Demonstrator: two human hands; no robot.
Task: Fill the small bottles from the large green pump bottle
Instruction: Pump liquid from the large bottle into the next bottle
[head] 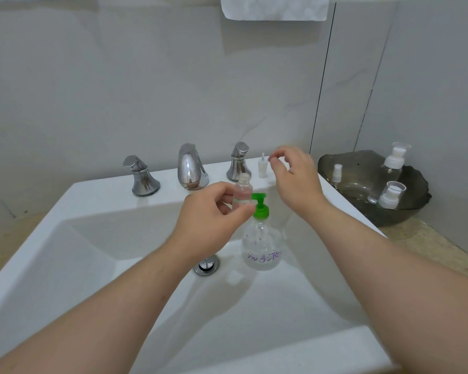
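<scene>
My left hand (214, 214) grips a small clear bottle (243, 190) with its neck uncapped, upright above the sink basin. Right beside it stands the large clear pump bottle (262, 245) with a green pump head (260, 206), inside the basin near the drain. My right hand (295, 176) hovers over the sink's back ledge with fingers loosely curled and nothing in them. A small white spray cap (262, 166) stands on the ledge just left of its fingertips.
A chrome faucet (191, 168) and two handles (142, 176) (238, 163) line the sink's back ledge (106, 190). A dark glass bowl (405, 211) at right holds more small bottles with white pump caps (393, 160). A drain plug (207, 265) sits in the basin. A white towel (274, 8) hangs above.
</scene>
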